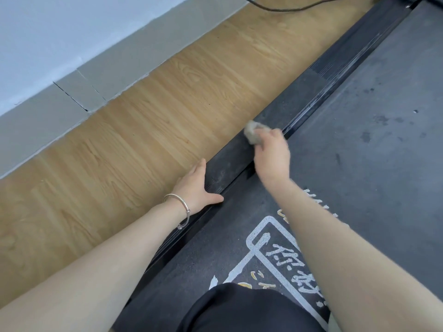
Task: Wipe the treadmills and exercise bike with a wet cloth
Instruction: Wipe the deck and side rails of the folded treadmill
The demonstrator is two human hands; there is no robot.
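The person kneels or crouches on the treadmill belt (359,116) and works along its left side rail (282,109), the black strip that runs between the belt and the wooden floor (143,121). The right hand (271,152) grips a small grey cloth (254,134) and holds it down on the rail, about halfway along the stretch in view; the cloth sits bunched at the fingertips, so the fingers seem curled over it, though blur hides how each one lies. The left hand (199,185) rests nearer the body on the same rail, palm down, fingers straight and close together along the rail's outer edge, thumb spread out toward the belt. It likely sits there to prop the body while the other arm reaches forward. A silver bangle (177,207) hangs on the left wrist. The rail beyond the cloth looks dusty and dull, so the wiping of this side seems only partly done. A dark cable (287,7) lies on the floor at the far end, beside the grey wall (72,56).
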